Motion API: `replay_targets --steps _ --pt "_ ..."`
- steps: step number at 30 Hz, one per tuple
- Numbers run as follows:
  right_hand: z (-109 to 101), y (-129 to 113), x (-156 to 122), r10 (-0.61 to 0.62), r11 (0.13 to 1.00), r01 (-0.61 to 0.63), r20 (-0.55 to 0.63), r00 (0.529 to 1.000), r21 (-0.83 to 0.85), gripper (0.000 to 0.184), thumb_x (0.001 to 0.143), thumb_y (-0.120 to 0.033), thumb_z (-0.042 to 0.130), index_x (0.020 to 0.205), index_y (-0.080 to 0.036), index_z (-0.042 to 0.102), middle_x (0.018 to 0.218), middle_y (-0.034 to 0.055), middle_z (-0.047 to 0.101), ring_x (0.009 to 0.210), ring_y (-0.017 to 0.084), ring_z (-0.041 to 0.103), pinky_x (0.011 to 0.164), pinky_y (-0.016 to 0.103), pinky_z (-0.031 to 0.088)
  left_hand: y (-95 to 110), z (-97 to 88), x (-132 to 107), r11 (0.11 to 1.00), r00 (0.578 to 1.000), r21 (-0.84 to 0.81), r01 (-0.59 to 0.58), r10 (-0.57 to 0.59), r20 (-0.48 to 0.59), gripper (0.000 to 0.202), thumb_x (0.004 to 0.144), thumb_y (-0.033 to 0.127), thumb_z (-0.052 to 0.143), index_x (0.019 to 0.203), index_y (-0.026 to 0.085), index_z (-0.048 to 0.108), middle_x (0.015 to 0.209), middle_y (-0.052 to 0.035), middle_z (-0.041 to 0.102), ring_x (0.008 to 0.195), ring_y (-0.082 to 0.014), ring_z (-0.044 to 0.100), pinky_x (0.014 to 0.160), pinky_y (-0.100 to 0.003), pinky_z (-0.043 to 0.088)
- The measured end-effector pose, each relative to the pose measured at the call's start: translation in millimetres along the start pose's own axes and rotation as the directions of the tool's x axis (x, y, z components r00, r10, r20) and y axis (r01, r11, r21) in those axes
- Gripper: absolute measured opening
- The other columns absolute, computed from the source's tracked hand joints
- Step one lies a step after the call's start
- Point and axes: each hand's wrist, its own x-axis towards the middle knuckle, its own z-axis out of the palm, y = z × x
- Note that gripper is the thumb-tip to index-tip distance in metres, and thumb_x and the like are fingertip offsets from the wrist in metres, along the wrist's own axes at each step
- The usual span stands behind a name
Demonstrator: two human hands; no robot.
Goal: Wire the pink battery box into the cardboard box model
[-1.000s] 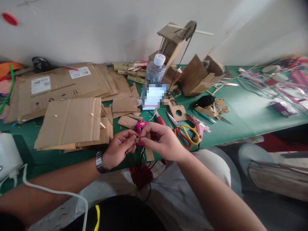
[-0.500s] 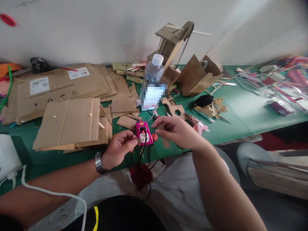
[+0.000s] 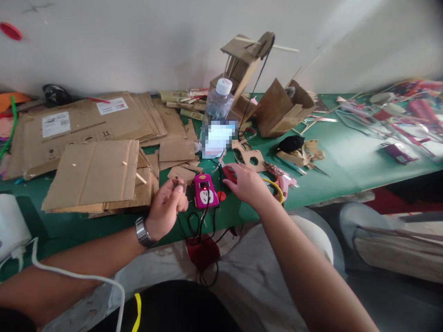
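My left hand [image 3: 169, 203], with a metal-banded watch at the wrist, is closed in a pinch beside the pink power socket [image 3: 206, 191]. A small brown piece [image 3: 182, 185], perhaps cardboard, shows at its fingertips. A black cord is plugged into the socket, where a small red light glows. To the right of the socket, my right hand [image 3: 244, 182] has its fingers curled round a red-handled tool [image 3: 228, 173]; the hand hides most of it. Near that wrist curves a yellow loop [image 3: 278, 189]. A pink glue gun [image 3: 285, 180] lies just beyond.
Folded cardboard [image 3: 93, 173] and flattened boxes [image 3: 86, 122] cover the left of the green table [image 3: 346, 161]. A plastic bottle [image 3: 219, 103] stands behind a lit screen [image 3: 217, 138]. Farther back rise a cardboard crane-like model [image 3: 242, 50] and an open cardboard box [image 3: 277, 110].
My right hand has lowered onto the red-handled tool beyond the socket. My left hand has drawn back left from the socket, and the small brown piece now shows at its fingertips.
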Motion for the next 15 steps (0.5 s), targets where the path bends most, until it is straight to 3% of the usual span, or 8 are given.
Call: replay_targets --steps 2,4,9,12,15 --pt "0.6 -5.9 1.0 0.060 0.998 -0.060 0.023 0.998 -0.014 0.049 0.089 -0.026 0.068 0.135 -0.012 0.066 0.121 0.0195 0.074 0.104 0.032 0.069 0.087 0.038 0.049 2.9 2.0 1.8 0.999 0.998 -0.011 -0.053 0.052 -0.044 0.038 0.089 0.052 0.076 0.095 0.021 0.054 0.052 0.0154 0.032 0.044 -0.0057 0.025 0.048 -0.021 0.030" --pt "-4.7 -9.1 2.0 0.103 0.995 -0.102 0.024 0.994 -0.017 0.044 0.089 -0.023 0.063 0.131 -0.012 0.069 0.115 0.0183 0.076 0.099 0.031 0.069 0.082 0.037 0.048 4.7 2.8 3.2 0.997 0.995 -0.006 -0.072 0.072 -0.067 0.036 0.090 0.050 0.074 0.093 0.022 0.053 0.052 0.0149 0.032 0.044 -0.0061 0.025 0.048 -0.022 0.030" --pt "-34.1 -8.3 -6.6 0.175 0.980 -0.174 -0.003 0.985 0.099 0.034 0.095 -0.021 0.047 0.115 -0.018 0.075 0.104 0.0118 0.077 0.093 0.027 0.067 0.076 0.034 0.043 4.1 2.2 3.8 0.998 0.997 -0.021 -0.059 0.058 -0.048 0.034 0.092 0.047 0.070 0.086 0.023 0.047 0.053 0.0143 0.029 0.045 -0.0067 0.022 0.048 -0.023 0.028" --pt "-49.2 -11.5 -20.0 0.088 0.936 -0.092 0.027 0.996 0.338 0.026 0.101 -0.030 0.049 0.108 -0.021 0.072 0.083 0.0036 0.069 0.078 0.021 0.060 0.071 0.032 0.041 3.0 1.5 3.2 0.999 0.998 -0.016 -0.050 0.049 -0.031 0.036 0.093 0.047 0.070 0.083 0.023 0.045 0.053 0.0139 0.028 0.046 -0.0068 0.022 0.049 -0.023 0.027" --pt "-58.1 -25.8 -36.0 -0.088 0.841 0.036 0.072 0.993 0.539 0.032 0.108 -0.046 0.049 0.102 -0.021 0.067 0.072 -0.0018 0.058 0.068 0.016 0.052 0.066 0.029 0.040 3.1 1.6 2.0 0.999 0.998 0.000 -0.053 0.053 -0.029 0.035 0.092 0.047 0.072 0.086 0.022 0.049 0.055 0.0140 0.027 0.047 -0.0064 0.023 0.050 -0.023 0.027"
